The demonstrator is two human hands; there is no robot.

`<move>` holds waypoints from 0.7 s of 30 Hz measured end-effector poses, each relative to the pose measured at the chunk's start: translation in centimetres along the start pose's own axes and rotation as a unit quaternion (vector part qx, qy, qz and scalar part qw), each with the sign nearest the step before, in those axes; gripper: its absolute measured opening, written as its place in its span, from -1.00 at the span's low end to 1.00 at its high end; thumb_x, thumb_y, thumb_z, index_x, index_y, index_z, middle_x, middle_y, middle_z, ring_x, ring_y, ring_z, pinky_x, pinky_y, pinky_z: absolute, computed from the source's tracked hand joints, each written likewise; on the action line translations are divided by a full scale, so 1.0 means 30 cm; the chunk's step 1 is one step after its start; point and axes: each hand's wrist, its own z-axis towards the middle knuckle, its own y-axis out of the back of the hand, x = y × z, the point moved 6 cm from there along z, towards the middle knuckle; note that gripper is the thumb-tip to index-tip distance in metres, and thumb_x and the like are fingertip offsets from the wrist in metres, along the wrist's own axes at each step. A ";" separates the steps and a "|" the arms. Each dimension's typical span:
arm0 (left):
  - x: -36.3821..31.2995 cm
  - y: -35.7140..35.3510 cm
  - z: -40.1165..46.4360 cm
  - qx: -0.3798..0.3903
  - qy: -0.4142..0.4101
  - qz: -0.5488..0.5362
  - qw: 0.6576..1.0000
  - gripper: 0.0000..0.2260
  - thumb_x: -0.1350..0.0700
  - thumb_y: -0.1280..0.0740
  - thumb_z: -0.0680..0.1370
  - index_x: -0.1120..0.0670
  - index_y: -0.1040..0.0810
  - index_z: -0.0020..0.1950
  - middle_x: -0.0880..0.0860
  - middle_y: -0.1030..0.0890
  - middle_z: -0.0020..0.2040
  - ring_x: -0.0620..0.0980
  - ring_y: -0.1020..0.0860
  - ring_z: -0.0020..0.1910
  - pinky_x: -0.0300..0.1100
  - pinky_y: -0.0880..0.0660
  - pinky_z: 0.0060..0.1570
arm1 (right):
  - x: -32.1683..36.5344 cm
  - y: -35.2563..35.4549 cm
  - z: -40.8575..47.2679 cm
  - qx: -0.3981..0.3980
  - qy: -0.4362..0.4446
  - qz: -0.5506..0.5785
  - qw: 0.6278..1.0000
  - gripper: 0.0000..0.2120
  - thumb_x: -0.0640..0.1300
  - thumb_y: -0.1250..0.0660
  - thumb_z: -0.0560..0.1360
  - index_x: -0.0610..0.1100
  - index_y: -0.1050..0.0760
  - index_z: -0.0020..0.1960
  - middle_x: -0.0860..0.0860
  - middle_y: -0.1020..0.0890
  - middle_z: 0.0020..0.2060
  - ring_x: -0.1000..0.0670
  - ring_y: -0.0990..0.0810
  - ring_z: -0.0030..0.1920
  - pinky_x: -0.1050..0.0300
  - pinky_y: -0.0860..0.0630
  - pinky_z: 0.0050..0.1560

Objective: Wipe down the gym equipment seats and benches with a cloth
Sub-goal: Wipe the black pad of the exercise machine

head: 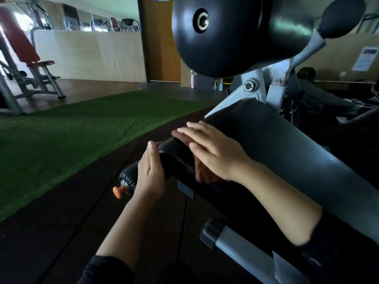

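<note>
A small black padded roller (176, 158) sticks out to the left of a long black bench pad (276, 144). My left hand (150, 171) wraps around the roller near its stitched end cap (127, 181), thumb on top. Beside the cap is an orange pull knob (118, 191). My right hand (211, 152) lies flat over the roller where it meets the bench pad, fingers spread and blurred, holding nothing. No cloth shows in either hand. A large round black pad (221, 37) hangs above on the grey frame (274, 89).
Green turf (82, 130) and dark rubber flooring lie to the left. A red-padded machine (30, 58) stands far left. Bottles (193, 78) sit by a wooden door. A person (307, 78) lies at the far right. A grey frame bar (235, 247) runs near my right forearm.
</note>
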 end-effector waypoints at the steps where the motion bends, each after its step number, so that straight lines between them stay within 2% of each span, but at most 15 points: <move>1: 0.002 -0.002 0.001 -0.001 0.005 0.002 1.000 -0.58 -0.07 0.11 0.67 -0.04 -0.53 0.01 -0.18 -0.55 -0.09 -0.36 -0.49 -0.09 -0.54 -0.31 -0.13 | -0.001 -0.006 0.038 0.008 -0.027 -0.001 1.000 -0.61 0.07 0.01 0.63 0.20 -0.21 0.45 0.18 -0.22 0.47 0.09 -0.06 0.51 0.02 -0.16 0.46; 4: -0.003 -0.003 0.000 -0.008 0.015 0.004 1.000 -0.55 -0.07 0.13 0.68 0.01 -0.54 0.03 -0.12 -0.55 -0.10 -0.19 -0.49 -0.08 -0.33 -0.32 -0.09 | 0.056 -0.031 0.107 -0.004 -0.043 -0.035 0.998 -0.61 0.14 -0.02 0.61 0.15 -0.32 0.40 0.13 -0.35 0.40 0.01 -0.18 0.46 0.07 -0.16 0.38; 7: -0.008 -0.005 0.000 0.002 0.045 -0.038 0.998 -0.54 -0.08 0.15 0.68 -0.06 -0.54 -0.02 -0.10 -0.58 -0.09 -0.14 -0.54 -0.05 -0.18 -0.37 0.03 | 0.110 -0.044 0.055 -0.055 0.018 -0.058 0.997 -0.63 0.10 -0.11 0.59 0.08 -0.38 0.37 0.07 -0.42 0.35 -0.03 -0.25 0.40 0.12 -0.17 0.35; 11: -0.016 -0.006 0.005 0.008 0.048 -0.023 0.999 -0.57 -0.11 0.10 0.68 -0.07 -0.56 0.01 -0.05 -0.59 -0.02 0.00 -0.54 0.09 -0.07 -0.40 0.16 | 0.087 -0.050 -0.042 -0.066 0.073 -0.050 0.994 -0.54 0.07 -0.20 0.54 0.09 -0.29 0.44 0.05 -0.34 0.41 -0.07 -0.21 0.45 -0.05 -0.28 0.40; 14: -0.048 -0.015 0.002 0.003 -0.022 0.048 0.999 -0.66 0.03 -0.02 0.69 0.09 -0.56 0.19 -0.01 -0.55 0.11 -0.01 -0.48 0.19 -0.15 -0.33 0.20 | 0.069 -0.041 -0.083 -0.054 0.070 -0.018 0.996 -0.51 0.00 -0.24 0.55 0.06 -0.26 0.46 0.04 -0.28 0.46 -0.07 -0.15 0.49 -0.04 -0.20 0.45; 16: -0.064 -0.021 -0.003 0.008 -0.062 0.069 0.996 -0.61 -0.01 -0.01 0.66 0.10 -0.54 0.28 -0.02 -0.54 0.19 -0.08 -0.45 0.23 -0.21 -0.30 0.24 | 0.071 -0.030 -0.116 -0.062 0.075 -0.005 0.995 -0.51 -0.05 -0.25 0.56 0.01 -0.27 0.47 0.01 -0.27 0.47 -0.08 -0.13 0.49 -0.02 -0.16 0.47; 19: -0.066 -0.012 0.001 0.007 -0.072 0.069 0.995 -0.54 -0.05 0.04 0.63 0.06 -0.56 0.29 0.02 -0.56 0.22 -0.05 -0.46 0.25 -0.14 -0.33 0.28 | 0.069 -0.023 -0.165 -0.075 0.081 0.012 0.994 -0.53 -0.14 -0.26 0.56 -0.03 -0.31 0.45 -0.01 -0.29 0.46 -0.09 -0.15 0.49 -0.01 -0.18 0.46; 21: -0.079 -0.011 -0.001 0.011 -0.092 0.111 0.989 -0.54 -0.05 0.01 0.61 0.09 -0.55 0.30 0.06 -0.55 0.25 0.01 -0.45 0.28 -0.09 -0.31 0.30 | 0.067 -0.022 -0.196 -0.098 0.087 0.015 0.991 -0.54 -0.21 -0.26 0.55 -0.07 -0.34 0.43 -0.04 -0.33 0.44 -0.10 -0.19 0.48 -0.02 -0.21 0.46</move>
